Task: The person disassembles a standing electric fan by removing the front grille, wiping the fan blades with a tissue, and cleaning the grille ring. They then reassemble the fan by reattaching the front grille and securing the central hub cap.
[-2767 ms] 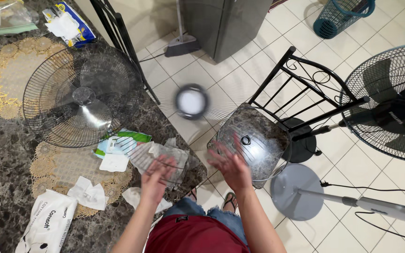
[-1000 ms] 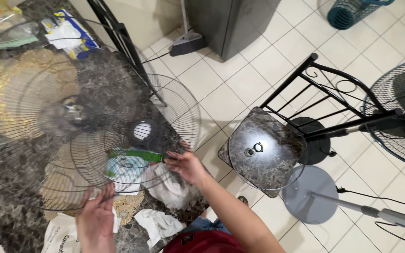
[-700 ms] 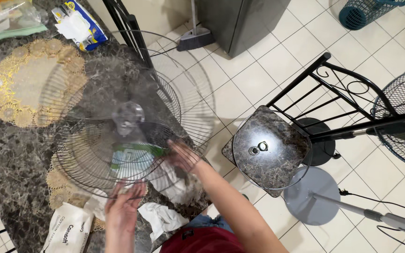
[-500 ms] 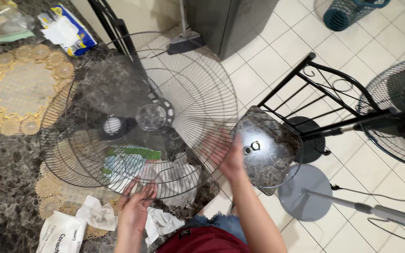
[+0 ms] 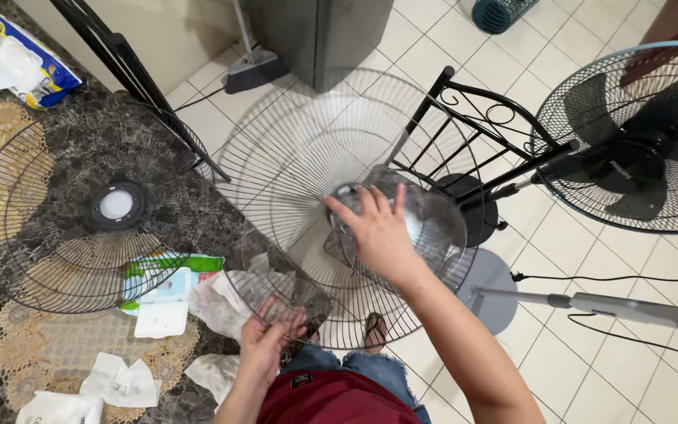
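I hold a round wire fan grill (image 5: 292, 165) tilted up in front of me, between the table and the chair. My left hand (image 5: 267, 339) grips its lower rim near my lap. Fingers spread, my right hand (image 5: 376, 229) lies on the grill's centre ring and holds it there. A second wire grill (image 5: 25, 235) with a white round centre cap (image 5: 115, 204) lies flat on the dark marble table (image 5: 221, 228) to my left, untouched by either hand.
A black metal chair (image 5: 464, 133) with a round marble seat stands behind the held grill. A standing fan (image 5: 637, 141) is at the right, its pole and base (image 5: 590, 302) on the tiled floor. Crumpled tissues (image 5: 119, 382), a green wipes pack (image 5: 170, 275) and lace mats lie on the table.
The held grill has come off the table and swung right, over the chair. My right hand went from its rim to its centre; my left hand stays on the lower rim.
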